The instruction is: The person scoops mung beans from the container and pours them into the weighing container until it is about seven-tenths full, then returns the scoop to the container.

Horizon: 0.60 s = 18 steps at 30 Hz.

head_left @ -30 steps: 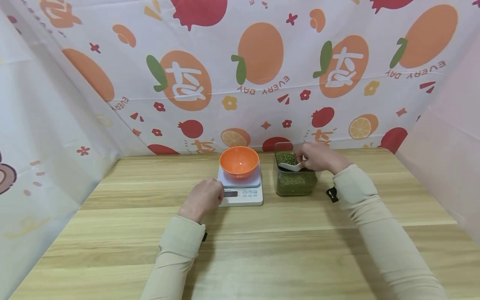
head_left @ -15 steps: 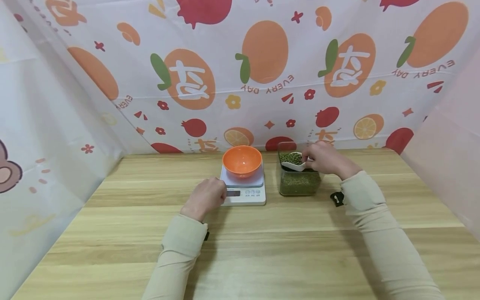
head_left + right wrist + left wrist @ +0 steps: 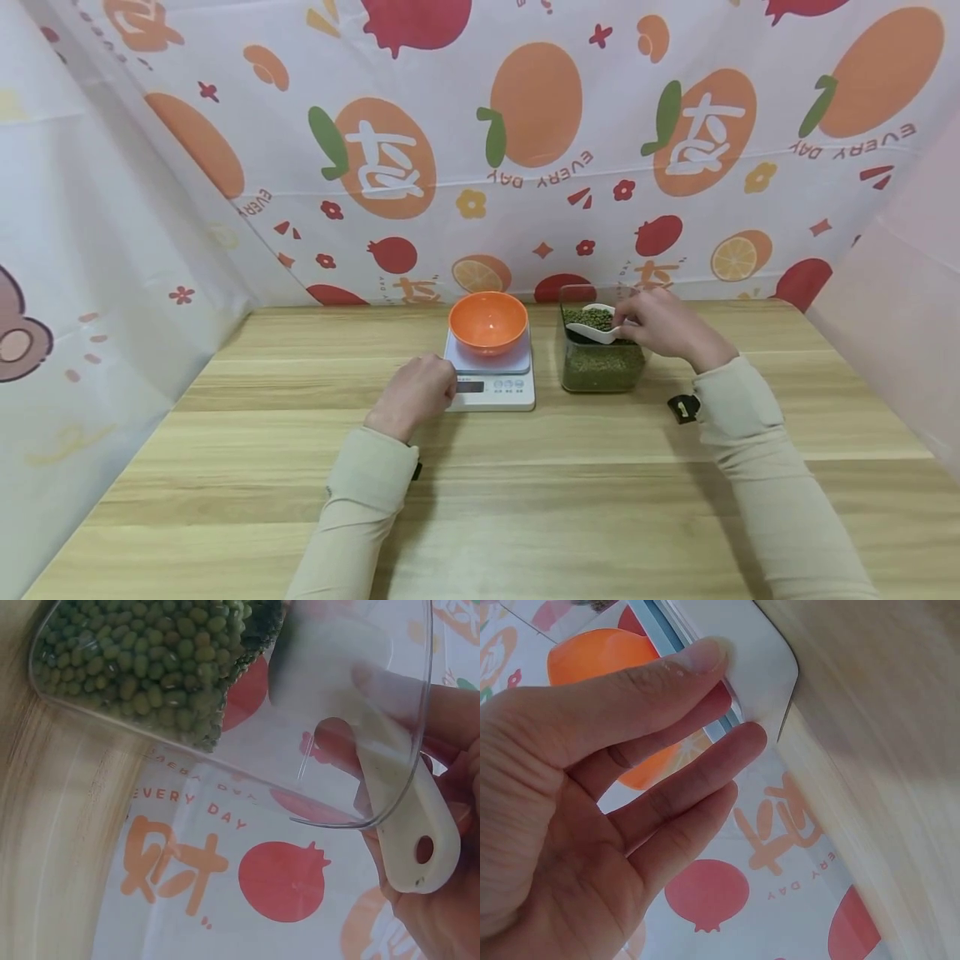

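Note:
My right hand (image 3: 660, 325) grips the handle of a white scoop (image 3: 596, 334) over the open top of a clear container (image 3: 567, 367). Green mung beans (image 3: 142, 667) fill the container's lower part. In the right wrist view the scoop's handle (image 3: 424, 840) ends in a hole, and its bowl shows blurred through the container wall. My left hand (image 3: 415, 396) touches the left front corner of a white kitchen scale (image 3: 517, 402). Its fingers (image 3: 697, 769) are nearly straight, the thumb lying against the scale. An orange bowl (image 3: 488, 323) sits on the scale's platform.
A wooden table (image 3: 540, 508) carries everything. Behind it hangs a fruit-printed cloth (image 3: 420, 58), with more cloth at both sides. A small black piece (image 3: 683, 408) shows by my right cuff.
My right hand has brought the scoop slightly up out of the beans. The left hand keeps its place at the scale. The whole head view has shifted a little.

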### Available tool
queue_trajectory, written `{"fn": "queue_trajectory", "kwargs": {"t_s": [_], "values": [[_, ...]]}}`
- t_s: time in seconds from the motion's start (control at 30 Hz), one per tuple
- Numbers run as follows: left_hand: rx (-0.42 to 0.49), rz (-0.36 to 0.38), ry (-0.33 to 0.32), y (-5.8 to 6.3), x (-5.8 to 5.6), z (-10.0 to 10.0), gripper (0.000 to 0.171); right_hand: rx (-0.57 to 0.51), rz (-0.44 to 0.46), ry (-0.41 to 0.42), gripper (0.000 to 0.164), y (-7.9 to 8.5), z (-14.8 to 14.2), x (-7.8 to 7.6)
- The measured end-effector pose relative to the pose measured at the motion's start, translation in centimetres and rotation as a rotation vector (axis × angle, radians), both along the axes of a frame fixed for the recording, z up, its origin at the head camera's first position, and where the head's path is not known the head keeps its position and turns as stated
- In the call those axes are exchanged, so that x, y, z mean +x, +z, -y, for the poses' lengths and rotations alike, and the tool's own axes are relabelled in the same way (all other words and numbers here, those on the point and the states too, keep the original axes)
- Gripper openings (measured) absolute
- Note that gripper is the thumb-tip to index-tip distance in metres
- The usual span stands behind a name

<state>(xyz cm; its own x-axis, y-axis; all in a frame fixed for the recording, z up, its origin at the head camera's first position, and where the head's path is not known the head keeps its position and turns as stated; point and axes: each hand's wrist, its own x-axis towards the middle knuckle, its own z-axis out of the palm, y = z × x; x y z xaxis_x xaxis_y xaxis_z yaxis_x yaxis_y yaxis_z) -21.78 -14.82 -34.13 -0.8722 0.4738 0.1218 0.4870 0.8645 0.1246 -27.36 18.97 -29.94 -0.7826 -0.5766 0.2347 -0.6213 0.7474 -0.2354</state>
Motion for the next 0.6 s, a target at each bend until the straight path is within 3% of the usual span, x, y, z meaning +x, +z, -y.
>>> {"fn": "queue_trajectory", "kwargs": {"t_s": [0.6], "values": [[-0.005,-0.02,-0.004,0.0,-0.1,-0.1,0.031,-0.135,-0.133,-0.039,0.003,-1.2,-0.4,0.6]]}}
